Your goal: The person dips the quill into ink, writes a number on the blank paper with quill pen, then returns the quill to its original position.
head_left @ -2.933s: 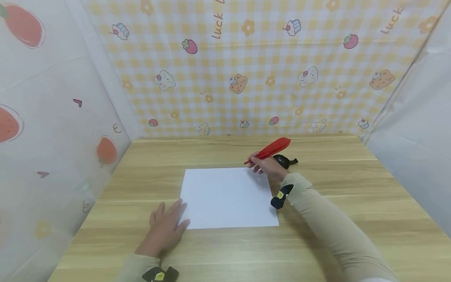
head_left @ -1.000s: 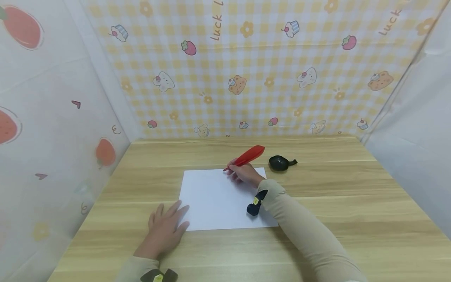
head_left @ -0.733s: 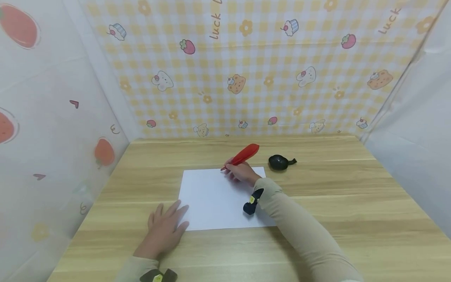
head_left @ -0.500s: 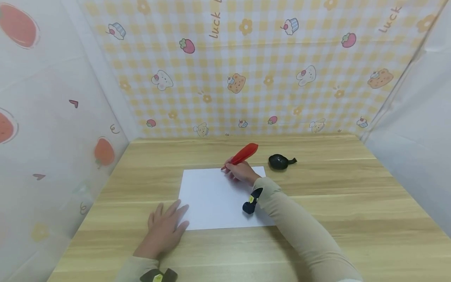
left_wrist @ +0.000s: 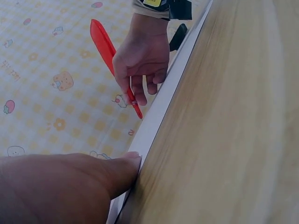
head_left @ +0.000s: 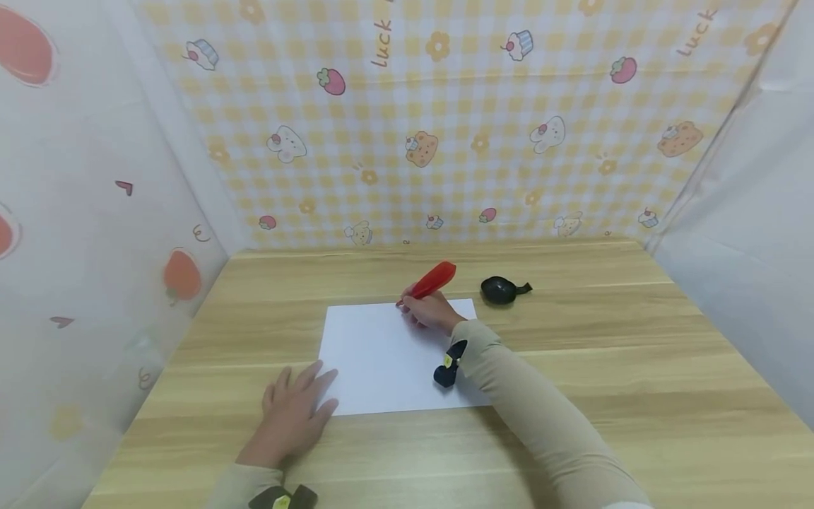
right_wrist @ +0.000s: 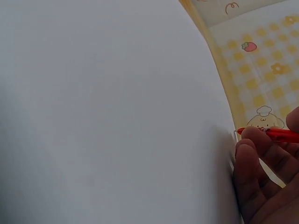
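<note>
A white sheet of paper [head_left: 388, 360] lies flat on the wooden table [head_left: 604, 339]. My right hand [head_left: 427, 311] grips a red feather pen [head_left: 431, 281] and holds its tip at the sheet's far edge. The left wrist view shows the red feather pen [left_wrist: 110, 58] pinched in the right hand [left_wrist: 142, 58]. In the right wrist view, the pen tip [right_wrist: 268, 134] meets the white sheet [right_wrist: 112, 116]. My left hand [head_left: 292, 410] rests flat on the table with straight fingers on the sheet's near left corner.
A small black ink pot [head_left: 499, 290] stands on the table to the right of the sheet's far corner. Patterned cloth walls [head_left: 445, 120] close in the table on the back, left and right.
My right hand has carried the pen from beside the ink pot leftwards to the sheet's far edge. In the last second it has barely moved. The left hand stays put.
</note>
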A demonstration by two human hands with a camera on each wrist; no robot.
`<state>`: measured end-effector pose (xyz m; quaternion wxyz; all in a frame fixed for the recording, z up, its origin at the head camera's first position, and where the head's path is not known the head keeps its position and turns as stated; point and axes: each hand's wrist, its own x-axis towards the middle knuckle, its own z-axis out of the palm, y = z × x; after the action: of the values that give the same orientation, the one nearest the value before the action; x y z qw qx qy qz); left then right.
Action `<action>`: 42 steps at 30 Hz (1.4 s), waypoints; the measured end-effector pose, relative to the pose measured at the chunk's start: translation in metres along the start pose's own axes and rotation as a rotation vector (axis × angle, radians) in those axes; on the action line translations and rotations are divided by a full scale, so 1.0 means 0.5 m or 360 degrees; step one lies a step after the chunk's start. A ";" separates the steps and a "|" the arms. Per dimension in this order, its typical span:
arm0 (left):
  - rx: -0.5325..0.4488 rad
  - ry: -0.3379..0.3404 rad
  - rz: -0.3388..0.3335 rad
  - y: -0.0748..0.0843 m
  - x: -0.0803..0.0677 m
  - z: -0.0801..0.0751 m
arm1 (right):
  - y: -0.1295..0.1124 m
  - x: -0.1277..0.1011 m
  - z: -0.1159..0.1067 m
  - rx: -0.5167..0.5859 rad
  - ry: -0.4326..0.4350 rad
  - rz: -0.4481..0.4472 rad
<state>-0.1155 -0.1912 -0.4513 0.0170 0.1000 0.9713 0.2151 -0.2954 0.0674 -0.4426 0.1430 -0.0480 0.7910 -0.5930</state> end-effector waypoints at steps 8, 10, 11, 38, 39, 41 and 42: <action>0.0014 0.0020 0.0014 -0.003 0.000 -0.002 | -0.008 -0.006 0.008 0.0035 0.0011 0.0000; 0.0012 0.0023 0.0013 -0.003 0.000 -0.002 | -0.008 -0.005 0.008 0.0029 0.0012 -0.0006; 0.0013 0.0025 0.0012 -0.003 0.000 -0.002 | -0.008 -0.005 0.008 0.0024 0.0012 -0.0008; 0.0034 0.0027 -0.0022 -0.010 0.003 0.004 | -0.009 -0.016 0.006 -0.0021 -0.0047 0.0007; 0.0030 0.0028 -0.0022 -0.009 0.002 0.004 | -0.009 -0.016 0.006 -0.0021 -0.0049 0.0011; 0.0024 0.0029 -0.0018 -0.009 0.002 0.003 | -0.008 -0.016 0.006 -0.0019 -0.0052 0.0017; 0.0019 0.0031 -0.0017 -0.009 0.003 0.003 | -0.008 -0.016 0.006 -0.0019 -0.0054 0.0020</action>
<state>-0.1174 -0.1943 -0.4543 0.0082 0.0928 0.9732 0.2102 -0.2873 0.0654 -0.4380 0.1599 -0.0541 0.7922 -0.5864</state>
